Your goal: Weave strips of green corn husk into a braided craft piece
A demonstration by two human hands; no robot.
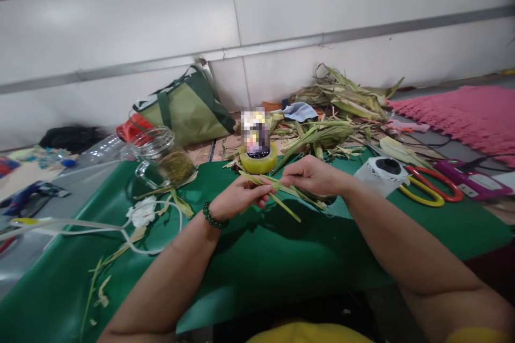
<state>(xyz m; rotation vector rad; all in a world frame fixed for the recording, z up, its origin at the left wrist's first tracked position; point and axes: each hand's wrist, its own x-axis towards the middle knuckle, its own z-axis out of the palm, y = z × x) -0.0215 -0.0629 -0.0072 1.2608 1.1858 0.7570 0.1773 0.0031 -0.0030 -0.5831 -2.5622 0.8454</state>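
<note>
Over the green mat [306, 273], my two hands meet near the middle of the view. My left hand [241, 197], with a dark green bead bracelet [213, 216] at its wrist, is closed on pale green corn husk strips [286, 208]. They cross between the hands, and one end points down to the right. My right hand [311, 176] pinches the strips a little farther right, its fingers closed. Just beyond the hands, a phone [257, 136] with a blurred screen leans upright at a yellow tape roll [259, 159].
A glass mug [169, 163] stands left, near a white cable [148, 252] and a green bag [189, 107]. Husks [346, 96] are heaped behind. To the right lie a white roll [380, 177], red-and-yellow-handled scissors [434, 187], a purple power strip [478, 177] and a pink cloth [462, 118].
</note>
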